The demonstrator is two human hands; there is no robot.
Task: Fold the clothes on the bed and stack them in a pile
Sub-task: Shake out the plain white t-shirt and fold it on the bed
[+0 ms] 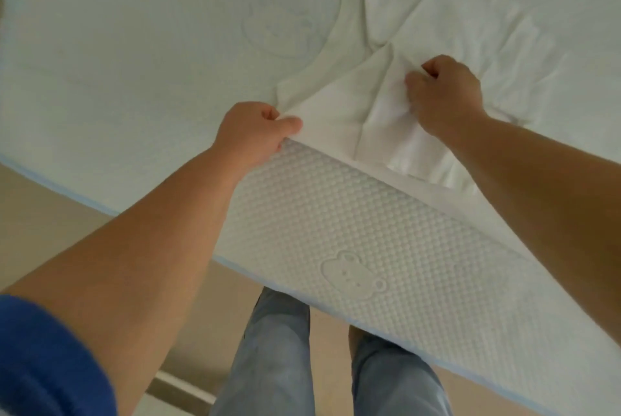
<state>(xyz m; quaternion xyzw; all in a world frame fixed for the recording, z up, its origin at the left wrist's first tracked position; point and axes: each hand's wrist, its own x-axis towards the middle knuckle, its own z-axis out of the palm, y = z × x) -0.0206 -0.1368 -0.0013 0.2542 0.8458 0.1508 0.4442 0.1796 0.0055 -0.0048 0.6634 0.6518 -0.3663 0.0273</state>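
A white garment lies crumpled on the white mattress, spreading from the near edge toward the far right. My left hand pinches its near left corner at the mattress edge, thumb on top of the cloth. My right hand grips a bunch of the same cloth a little farther in, with the fingers curled into the fabric. Between my hands the cloth is creased and partly lifted. The garment's far end runs out of view at the top.
The mattress side has a dimpled quilted cover with an embossed animal figure. Beige floor shows at the lower left. My legs in blue jeans stand close against the bed.
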